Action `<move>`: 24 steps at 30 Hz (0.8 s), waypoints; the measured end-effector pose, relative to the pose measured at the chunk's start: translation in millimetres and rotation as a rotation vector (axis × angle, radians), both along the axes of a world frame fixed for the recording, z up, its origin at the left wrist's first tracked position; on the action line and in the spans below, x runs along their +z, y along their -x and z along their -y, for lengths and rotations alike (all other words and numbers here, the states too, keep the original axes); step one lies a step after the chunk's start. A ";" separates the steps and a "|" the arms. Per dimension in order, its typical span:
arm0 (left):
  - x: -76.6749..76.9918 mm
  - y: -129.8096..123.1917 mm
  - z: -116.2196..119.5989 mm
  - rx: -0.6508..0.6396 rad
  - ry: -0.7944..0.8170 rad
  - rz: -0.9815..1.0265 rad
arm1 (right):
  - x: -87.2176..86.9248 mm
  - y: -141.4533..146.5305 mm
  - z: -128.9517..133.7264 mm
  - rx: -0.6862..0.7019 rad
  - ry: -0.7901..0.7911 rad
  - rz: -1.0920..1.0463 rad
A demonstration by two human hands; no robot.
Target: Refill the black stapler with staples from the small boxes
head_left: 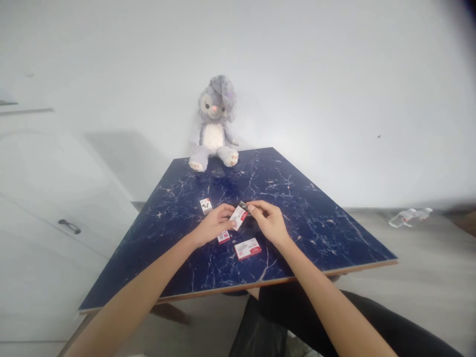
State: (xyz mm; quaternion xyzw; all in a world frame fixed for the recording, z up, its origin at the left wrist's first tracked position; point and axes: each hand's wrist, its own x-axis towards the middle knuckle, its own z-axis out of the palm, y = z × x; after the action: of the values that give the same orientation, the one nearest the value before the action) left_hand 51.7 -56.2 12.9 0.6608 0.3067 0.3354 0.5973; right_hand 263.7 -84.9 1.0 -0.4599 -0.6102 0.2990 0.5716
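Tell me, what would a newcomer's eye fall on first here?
Probably the grey plush toy, seated at the far edge of the dark-blue marbled table. Then, nearer the camera, the left hand holding a small red-and-white box, with the right hand at its upper end.

Boxes (248, 250) lie before a toy (213, 138) on the table (316, 225).

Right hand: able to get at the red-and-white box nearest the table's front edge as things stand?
Probably yes: the red-and-white box lies uncovered on the table, near the right hand, though that hand looks busy at the held box.
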 end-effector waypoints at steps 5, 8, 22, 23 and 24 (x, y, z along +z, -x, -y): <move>2.2 -0.6 2.8 0.022 -0.106 -0.040 | -1.4 4.9 -5.1 0.003 -0.017 0.055; -1.9 -1.5 4.3 0.005 -0.154 -0.051 | -1.3 3.5 -5.5 0.020 0.020 0.067; -4.0 -5.2 15.7 0.092 -0.264 -0.207 | -4.6 0.6 -8.0 -0.013 0.042 0.185; -4.5 -5.4 15.9 0.107 -0.271 -0.204 | -3.9 1.0 -6.9 -0.020 0.011 0.221; -4.8 -5.7 16.3 0.117 -0.273 -0.198 | -3.3 1.1 -5.5 -0.021 -0.026 0.259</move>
State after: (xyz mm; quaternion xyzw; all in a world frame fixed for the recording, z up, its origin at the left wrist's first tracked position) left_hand 57.4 -72.5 8.1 0.7467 0.3533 0.3413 0.4483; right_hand 262.5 -79.4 -2.2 -0.4936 -0.6778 0.2231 0.4972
